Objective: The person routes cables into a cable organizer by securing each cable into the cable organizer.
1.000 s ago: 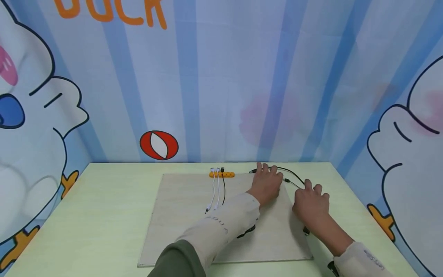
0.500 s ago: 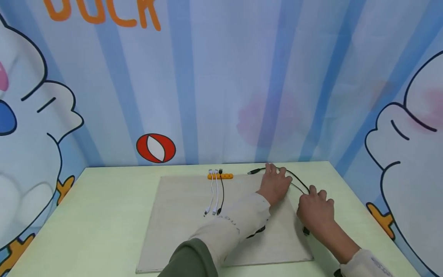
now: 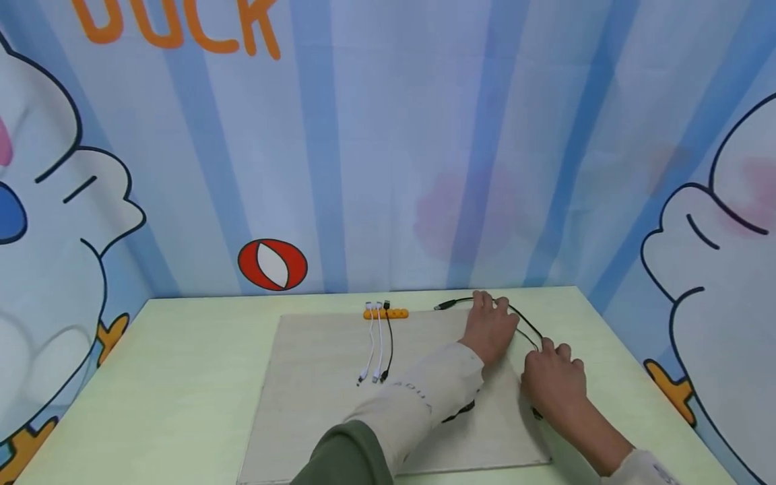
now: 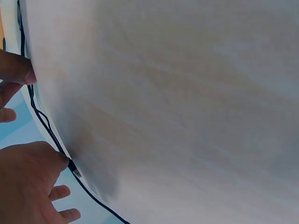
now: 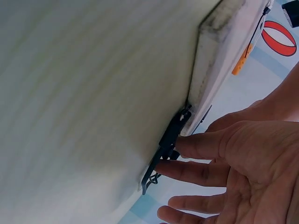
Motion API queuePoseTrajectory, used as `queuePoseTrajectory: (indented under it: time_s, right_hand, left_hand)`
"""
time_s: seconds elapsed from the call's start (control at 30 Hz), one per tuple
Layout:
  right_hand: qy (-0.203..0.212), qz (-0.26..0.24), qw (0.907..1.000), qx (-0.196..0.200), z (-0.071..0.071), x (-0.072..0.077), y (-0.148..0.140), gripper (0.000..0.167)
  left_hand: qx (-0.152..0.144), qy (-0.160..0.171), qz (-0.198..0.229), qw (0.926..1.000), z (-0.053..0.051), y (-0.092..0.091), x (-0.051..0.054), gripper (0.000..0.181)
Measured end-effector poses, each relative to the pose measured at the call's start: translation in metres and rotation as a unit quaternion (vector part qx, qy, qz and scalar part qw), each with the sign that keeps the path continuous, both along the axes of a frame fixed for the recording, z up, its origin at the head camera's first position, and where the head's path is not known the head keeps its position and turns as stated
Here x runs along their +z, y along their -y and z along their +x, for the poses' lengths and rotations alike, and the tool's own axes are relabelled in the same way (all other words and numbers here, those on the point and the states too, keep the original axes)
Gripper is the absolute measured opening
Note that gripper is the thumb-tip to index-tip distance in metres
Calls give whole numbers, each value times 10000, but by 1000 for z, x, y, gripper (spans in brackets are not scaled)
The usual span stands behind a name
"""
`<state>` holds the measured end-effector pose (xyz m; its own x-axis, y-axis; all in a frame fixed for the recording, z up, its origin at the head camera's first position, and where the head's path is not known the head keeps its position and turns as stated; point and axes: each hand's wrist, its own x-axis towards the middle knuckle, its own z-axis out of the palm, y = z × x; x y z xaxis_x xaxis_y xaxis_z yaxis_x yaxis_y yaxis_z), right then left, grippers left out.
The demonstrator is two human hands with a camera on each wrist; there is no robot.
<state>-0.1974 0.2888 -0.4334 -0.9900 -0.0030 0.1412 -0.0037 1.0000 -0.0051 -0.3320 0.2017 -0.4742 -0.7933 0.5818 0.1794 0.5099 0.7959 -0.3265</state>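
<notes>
So you've got the black cabling (image 3: 526,316) over by the board's far right corner, running between your two hands as a pair of strands. Can't tell if that's one cable doubled or two. Your left hand (image 3: 491,331) has thumb and finger pinched together on it, with a small plug (image 4: 73,167) poking out right at your fingertips. Your right hand (image 3: 554,378) is pinching it too, thumb against index, other fingers loose, and a chunky dark piece (image 5: 173,129) sticks out near the edge. A bigger black plug (image 3: 446,305) lies past your left hand, on the table (image 3: 188,384) behind the board (image 3: 315,384). Off to the left, the orange holder (image 3: 397,314) at the board's far edge has two white cables (image 3: 380,343) and a thin black cable (image 3: 391,342) hanging toward you. Striped blue backdrop (image 3: 388,148) behind everything.
</notes>
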Motion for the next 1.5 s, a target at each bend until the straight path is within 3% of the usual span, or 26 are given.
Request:
queuePoseTrajectory:
  time_s: [0.07, 0.37, 0.57, 0.83, 1.13, 1.5]
  right_hand:
    - [-8, 32, 10000, 9, -1, 0, -2, 19]
    - [67, 98, 9999, -29, -3, 1, -8, 16]
    - [21, 102, 9999, 0, -3, -1, -11, 14]
    - [68, 73, 9999, -110, -3, -5, -11, 15]
    - [2, 58, 10000, -60, -5, 2, -8, 22]
    - [26, 73, 10000, 44, -2, 11, 5, 21]
  left_hand:
    - [31, -116, -204, 9997, 9, 4, 15, 35]
    - [181, -12, -2, 9998, 16, 1, 17, 35]
    - [228, 8, -7, 9997, 15, -2, 15, 34]
    - [155, 192, 303, 9992, 16, -4, 11, 41]
    - [95, -107, 175, 9997, 7, 5, 21, 46]
    - [28, -217, -239, 9995, 0, 32, 36, 42]
